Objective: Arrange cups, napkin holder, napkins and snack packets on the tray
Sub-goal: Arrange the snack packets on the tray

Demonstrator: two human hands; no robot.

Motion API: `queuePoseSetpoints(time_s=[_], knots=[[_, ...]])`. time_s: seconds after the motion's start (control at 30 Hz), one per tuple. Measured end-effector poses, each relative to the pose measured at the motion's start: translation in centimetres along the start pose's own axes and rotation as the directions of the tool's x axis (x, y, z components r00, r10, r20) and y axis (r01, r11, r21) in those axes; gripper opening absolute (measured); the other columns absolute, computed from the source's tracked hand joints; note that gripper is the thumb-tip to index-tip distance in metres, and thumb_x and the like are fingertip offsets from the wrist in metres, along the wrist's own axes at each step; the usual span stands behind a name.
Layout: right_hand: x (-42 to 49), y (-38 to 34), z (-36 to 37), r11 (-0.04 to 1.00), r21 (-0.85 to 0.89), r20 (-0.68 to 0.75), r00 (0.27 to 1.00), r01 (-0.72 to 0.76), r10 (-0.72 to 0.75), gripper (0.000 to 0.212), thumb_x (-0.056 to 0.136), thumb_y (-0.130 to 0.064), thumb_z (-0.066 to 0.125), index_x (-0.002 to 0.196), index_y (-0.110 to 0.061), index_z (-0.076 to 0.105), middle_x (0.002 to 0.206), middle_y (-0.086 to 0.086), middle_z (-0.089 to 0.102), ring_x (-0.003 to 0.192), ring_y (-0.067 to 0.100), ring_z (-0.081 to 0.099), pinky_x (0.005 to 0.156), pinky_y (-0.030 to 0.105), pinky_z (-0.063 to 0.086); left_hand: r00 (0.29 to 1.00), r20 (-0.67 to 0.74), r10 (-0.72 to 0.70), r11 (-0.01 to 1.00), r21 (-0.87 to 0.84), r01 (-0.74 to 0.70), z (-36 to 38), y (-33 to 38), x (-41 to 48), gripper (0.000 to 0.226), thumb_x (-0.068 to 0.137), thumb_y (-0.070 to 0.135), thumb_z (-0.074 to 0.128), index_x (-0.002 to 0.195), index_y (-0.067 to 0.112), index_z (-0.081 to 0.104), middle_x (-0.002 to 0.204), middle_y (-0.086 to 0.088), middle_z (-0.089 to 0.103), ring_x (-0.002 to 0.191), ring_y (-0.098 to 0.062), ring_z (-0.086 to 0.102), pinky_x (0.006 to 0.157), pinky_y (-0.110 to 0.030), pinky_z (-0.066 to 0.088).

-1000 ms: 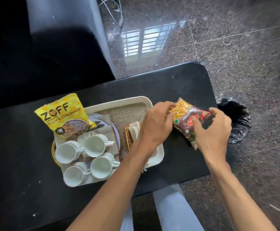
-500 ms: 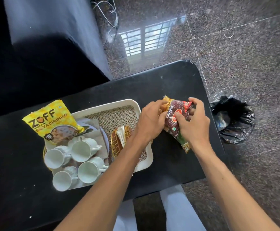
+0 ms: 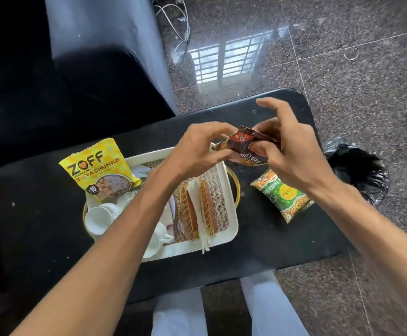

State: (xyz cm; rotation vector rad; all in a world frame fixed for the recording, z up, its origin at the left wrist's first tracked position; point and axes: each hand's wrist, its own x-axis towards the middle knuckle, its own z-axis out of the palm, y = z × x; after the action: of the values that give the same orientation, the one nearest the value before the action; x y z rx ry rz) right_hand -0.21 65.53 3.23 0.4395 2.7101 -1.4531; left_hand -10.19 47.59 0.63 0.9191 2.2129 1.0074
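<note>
Both my left hand (image 3: 198,151) and my right hand (image 3: 287,151) grip a dark red "Mixture" snack packet (image 3: 244,147), held above the far right corner of the cream tray (image 3: 231,229). A green snack packet (image 3: 282,195) lies on the black table to the right of the tray. On the tray stand a brown wicker napkin holder (image 3: 198,209) with white napkins (image 3: 194,194) in it, white cups (image 3: 99,218) partly hidden by my left forearm, and a yellow Zoff snack packet (image 3: 98,168) at the far left corner.
The black table (image 3: 40,226) ends just right of the green packet. A black plastic bag (image 3: 360,170) lies on the speckled floor beyond that edge. A dark chair with a grey drape (image 3: 95,44) stands behind the table. Cables (image 3: 173,23) trail on the floor.
Both hands have lifted the dark red packet off the table and toward the tray's far right corner. A green packet that lay under it now shows on the table.
</note>
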Motion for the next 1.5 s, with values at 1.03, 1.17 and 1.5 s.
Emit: queuePoseSetpoints(time_s=[1.03,1.17,1.5], knots=[[3.7,-5.2,21.0,0.961,0.017,0.087,0.958,-0.276,0.274,0.04,0.085,-0.025,0.076,0.121,-0.015,0.062,0.111,-0.005,0.071,0.097,0.007,0.064,0.085,0.027,0.054,0.57,-0.418,-0.707,0.692,-0.577,0.435,-2.9,-12.0,-12.4,0.025,0.095,0.014,0.07,0.119,0.014,0.067,0.107,-0.001,0.074,0.1,-0.016,0.072,0.092,-0.033,0.059],[3.9,-5.0,21.3,0.955,0.019,0.078,0.953,-0.296,0.294,0.041,0.085,-0.027,0.076,0.122,-0.016,0.061,0.112,-0.006,0.07,0.096,0.006,0.064,0.083,0.024,0.053,0.569,-0.427,-0.702,0.695,-0.583,0.421,-2.7,-11.9,-12.3,0.03,0.097,0.009,0.066,0.127,0.009,0.064,0.111,0.001,0.07,0.102,-0.011,0.068,0.09,-0.018,0.058],[-0.1,-3.6,16.1,0.954,-0.027,-0.045,0.954,-0.299,0.297,0.039,0.091,-0.036,0.069,0.124,-0.02,0.058,0.115,-0.012,0.062,0.101,0.004,0.06,0.078,0.014,0.048,0.584,-0.7,-0.41,0.909,-0.264,0.323,-2.5,-6.7,-12.7,0.022,0.098,0.008,0.062,0.119,0.01,0.069,0.113,0.002,0.066,0.099,-0.009,0.065,0.08,-0.013,0.052]])
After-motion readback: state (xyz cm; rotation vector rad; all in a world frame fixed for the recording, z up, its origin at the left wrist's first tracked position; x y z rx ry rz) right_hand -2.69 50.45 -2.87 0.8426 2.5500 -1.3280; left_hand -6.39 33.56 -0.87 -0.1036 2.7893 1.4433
